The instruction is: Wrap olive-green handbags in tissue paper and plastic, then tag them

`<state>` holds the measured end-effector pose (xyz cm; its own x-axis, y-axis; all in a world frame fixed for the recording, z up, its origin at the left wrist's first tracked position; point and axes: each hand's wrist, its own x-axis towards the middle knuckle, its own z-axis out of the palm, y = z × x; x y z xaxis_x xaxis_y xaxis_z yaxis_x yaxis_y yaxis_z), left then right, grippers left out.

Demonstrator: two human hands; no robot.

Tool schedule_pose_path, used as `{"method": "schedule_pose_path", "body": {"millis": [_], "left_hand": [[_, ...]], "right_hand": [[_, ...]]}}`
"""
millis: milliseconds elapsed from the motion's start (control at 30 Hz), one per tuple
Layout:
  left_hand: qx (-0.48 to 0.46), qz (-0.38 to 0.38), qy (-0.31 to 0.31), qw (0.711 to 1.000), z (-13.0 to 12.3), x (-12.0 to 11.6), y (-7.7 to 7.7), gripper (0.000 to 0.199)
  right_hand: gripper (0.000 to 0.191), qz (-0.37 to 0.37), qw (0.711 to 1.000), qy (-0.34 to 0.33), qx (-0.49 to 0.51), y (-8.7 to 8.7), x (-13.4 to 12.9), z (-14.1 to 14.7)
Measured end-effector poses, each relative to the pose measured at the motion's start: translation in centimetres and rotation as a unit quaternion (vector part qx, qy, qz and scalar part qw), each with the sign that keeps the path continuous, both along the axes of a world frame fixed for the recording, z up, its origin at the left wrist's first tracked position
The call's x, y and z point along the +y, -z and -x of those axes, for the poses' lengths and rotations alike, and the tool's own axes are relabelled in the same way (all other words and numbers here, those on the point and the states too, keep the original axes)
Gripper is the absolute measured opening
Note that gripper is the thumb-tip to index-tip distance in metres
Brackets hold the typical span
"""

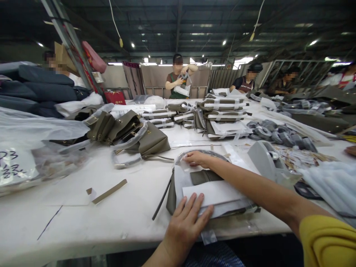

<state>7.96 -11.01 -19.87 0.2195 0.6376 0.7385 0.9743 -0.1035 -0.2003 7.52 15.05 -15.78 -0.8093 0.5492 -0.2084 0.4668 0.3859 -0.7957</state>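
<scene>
An olive handbag (171, 196) lies flat near the table's front edge, mostly covered by white tissue and a folded white sheet (222, 193). My left hand (187, 220) rests on the lower left of that sheet, fingers spread. Beyond it, my right hand (196, 158) is at the bag's upper left, beside the plastic-wrapped handle (211, 152). Its fingers are curled together; what they pinch is too small to tell. Between the hands an olive flap (204, 177) shows. A dark strap (162, 194) trails from the bag's left side.
A tape dispenser (268, 159) stands right of the bag, near grey rolls (278, 133). Olive bags (152, 139) lie behind left, wrapped stacks (222, 115) at the back. A cardboard strip (109, 191) and plastic bags (19, 159) are left. People work across the table.
</scene>
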Motion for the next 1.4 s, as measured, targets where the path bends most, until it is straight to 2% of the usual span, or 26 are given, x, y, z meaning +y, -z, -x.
{"method": "schedule_pose_path", "body": {"millis": [100,200,333,433,467,533,633,700,800,900,1033,1133,1200,1267,1333,1400], "left_hand": [[-0.010,0.007,0.005,1.000,0.1,0.1,0.0,0.039],[-0.012,0.022,0.007,1.000,0.1,0.1,-0.1,0.040],[-0.021,0.018,0.006,1.000,0.1,0.3,0.0,0.042],[-0.029,0.025,0.000,0.999,0.2,0.3,0.1,0.043],[-0.027,0.034,-0.002,0.999,0.2,0.3,0.1,0.043],[-0.023,0.055,-0.004,0.998,0.2,0.2,0.0,0.041],[-0.037,0.051,0.001,0.998,0.3,0.1,-0.2,0.041],[-0.051,0.050,0.008,0.997,0.3,0.1,-0.4,0.040],[-0.072,0.054,0.020,0.996,0.4,0.0,-0.7,0.039],[-0.096,0.053,0.022,0.994,0.4,0.0,-0.7,0.036],[-0.132,0.034,0.018,0.990,0.3,-0.1,-0.1,0.030],[-0.164,0.008,0.016,0.986,0.4,-0.1,0.5,0.029],[-0.184,-0.003,0.009,0.983,0.4,-0.2,0.7,0.029],[-0.190,0.002,0.006,0.982,0.5,-0.2,0.8,0.032],[-0.171,0.020,0.015,0.985,0.6,-0.2,0.8,0.038],[-0.144,0.037,0.026,0.989,0.7,-0.2,0.8,0.041]], "right_hand": [[0.023,0.107,0.993,0.009,0.058,-0.9,-0.7,-1.3],[0.026,0.177,0.978,0.014,0.113,-1.8,-2.1,-2.5],[0.039,0.219,0.961,0.010,0.169,-2.7,-4.2,-3.8],[0.049,0.220,0.956,-0.010,0.196,-3.3,-5.6,-5.1],[0.049,0.206,0.958,-0.020,0.200,-3.5,-6.0,-5.7],[0.037,0.156,0.967,-0.051,0.193,-3.7,-6.9,-7.2],[0.015,0.042,0.976,-0.105,0.187,-3.9,-8.1,-9.5],[0.010,-0.032,0.971,-0.132,0.198,-3.8,-8.9,-10.9],[0.017,-0.109,0.956,-0.160,0.220,-3.2,-10.1,-12.8],[0.026,-0.192,0.940,-0.157,0.236,-2.5,-11.0,-14.2],[0.028,-0.288,0.912,-0.134,0.261,-1.5,-11.8,-15.1],[0.028,-0.352,0.880,-0.146,0.284,-0.8,-12.3,-15.3],[0.031,-0.385,0.857,-0.169,0.296,-0.8,-12.6,-15.5],[0.027,-0.392,0.847,-0.204,0.295,-1.3,-13.1,-15.6],[0.016,-0.369,0.852,-0.243,0.282,-2.4,-13.2,-15.6],[0.013,-0.346,0.869,-0.238,0.263,-3.7,-12.6,-15.2]]}}
